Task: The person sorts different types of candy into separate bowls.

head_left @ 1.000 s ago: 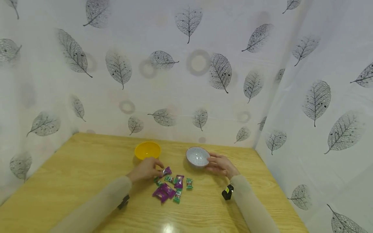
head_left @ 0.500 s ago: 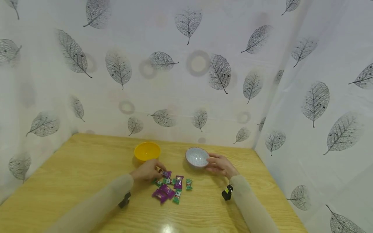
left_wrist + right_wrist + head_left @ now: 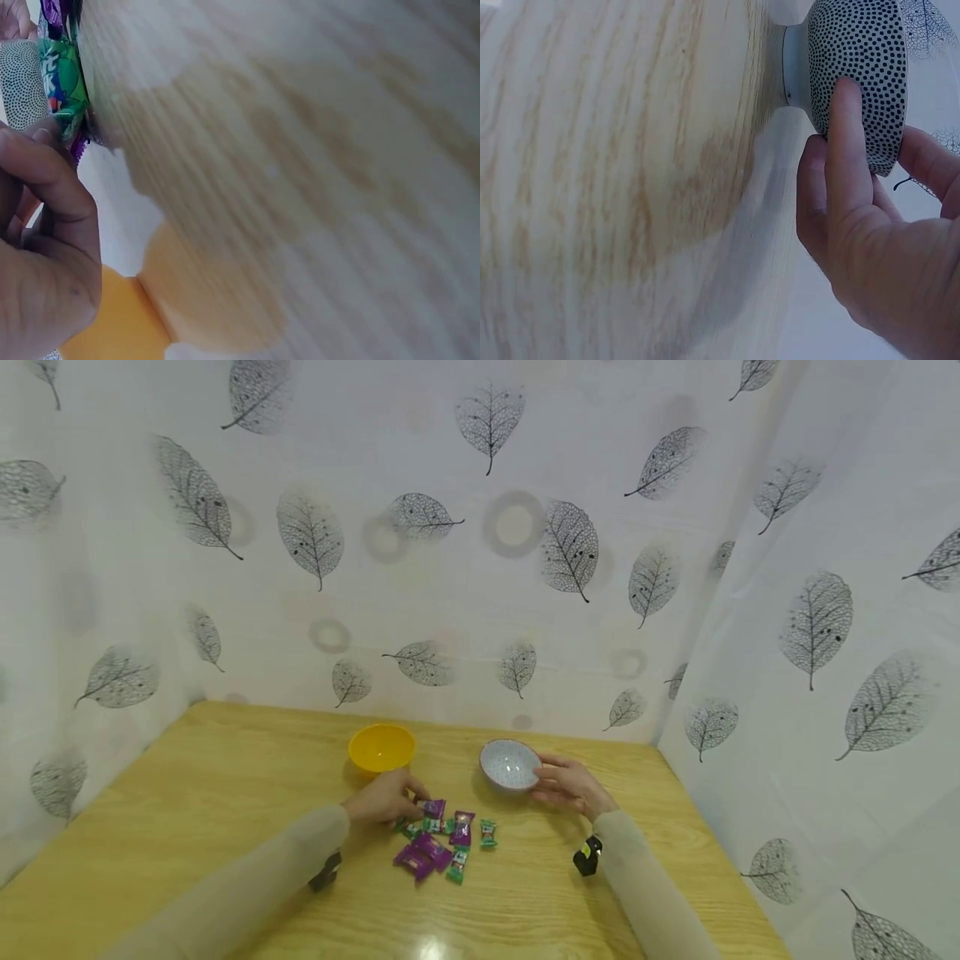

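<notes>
While the person's left hand (image 3: 384, 797) bends over the sweets, its own back and fingers hide part of a shiny purple-wrapped sweet (image 3: 434, 807) just under the fingertips. Those fingers are curled, thumb and tips close together, yet I cannot tell whether they pinch a wrapper or merely touch it. A glossy green-wrapped sweet (image 3: 64, 75) lies right by the tips, cut off by shadow and purple foil; pale letters show on it, one apparently a K, the rest too partial to read.

The right hand (image 3: 568, 783) is half open around the near-right side of a round, pale bowl with dark speckles (image 3: 510, 763), one digit reaching over the rim and others against the outside wall, so it has hold of that bowl. Its fingertips inside are hard to make out.

That bowl stands toward the far edge of the pale wooden table (image 3: 525, 902), right of a plain yellow round bowl (image 3: 382, 747), whose near side the left hand partly covers. The other purple sweets (image 3: 462, 828) and green sweets (image 3: 488, 833) lie loosely between the hands, nearer the table's front edge, which is cut off; their print is too small to read.
</notes>
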Tool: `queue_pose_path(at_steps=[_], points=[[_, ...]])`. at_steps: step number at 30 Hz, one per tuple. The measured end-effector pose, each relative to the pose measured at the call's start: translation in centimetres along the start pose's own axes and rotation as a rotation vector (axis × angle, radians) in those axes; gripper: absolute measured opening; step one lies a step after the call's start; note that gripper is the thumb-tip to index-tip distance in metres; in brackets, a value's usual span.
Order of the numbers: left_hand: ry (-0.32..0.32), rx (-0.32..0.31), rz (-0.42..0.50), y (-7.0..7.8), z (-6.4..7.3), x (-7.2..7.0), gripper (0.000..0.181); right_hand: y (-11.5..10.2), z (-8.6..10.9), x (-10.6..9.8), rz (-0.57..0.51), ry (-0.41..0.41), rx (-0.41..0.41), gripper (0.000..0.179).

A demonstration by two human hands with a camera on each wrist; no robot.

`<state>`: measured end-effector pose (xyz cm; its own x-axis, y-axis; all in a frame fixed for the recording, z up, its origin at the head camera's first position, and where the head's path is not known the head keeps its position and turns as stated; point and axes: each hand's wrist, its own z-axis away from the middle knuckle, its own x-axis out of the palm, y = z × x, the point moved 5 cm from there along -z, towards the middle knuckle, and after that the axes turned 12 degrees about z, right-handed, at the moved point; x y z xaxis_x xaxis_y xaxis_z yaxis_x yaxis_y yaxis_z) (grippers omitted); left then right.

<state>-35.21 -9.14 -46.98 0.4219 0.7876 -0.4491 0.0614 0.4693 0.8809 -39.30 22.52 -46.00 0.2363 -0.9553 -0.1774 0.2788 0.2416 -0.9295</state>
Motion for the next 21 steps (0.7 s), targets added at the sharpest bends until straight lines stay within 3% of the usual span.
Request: queue_pose_path(at_steps=[10, 16, 21], points=[[-0.006, -0.004, 0.001, 0.5, -0.2, -0.1, 0.022, -0.1, -0.1, -0.2, 0.018, 0.009, 0.003, 0.053], [0.028, -0.027, 0.039, 0.8, -0.1, -0.3, 0.022, -0.2, -0.2, -0.2, 0.018, -0.003, -0.011, 0.054], [0.026, 0.015, 0.058, 1.3, 0.1, -0.2, 0.026, 0.0, -0.1, -0.3, 0.031, -0.019, -0.021, 0.053]])
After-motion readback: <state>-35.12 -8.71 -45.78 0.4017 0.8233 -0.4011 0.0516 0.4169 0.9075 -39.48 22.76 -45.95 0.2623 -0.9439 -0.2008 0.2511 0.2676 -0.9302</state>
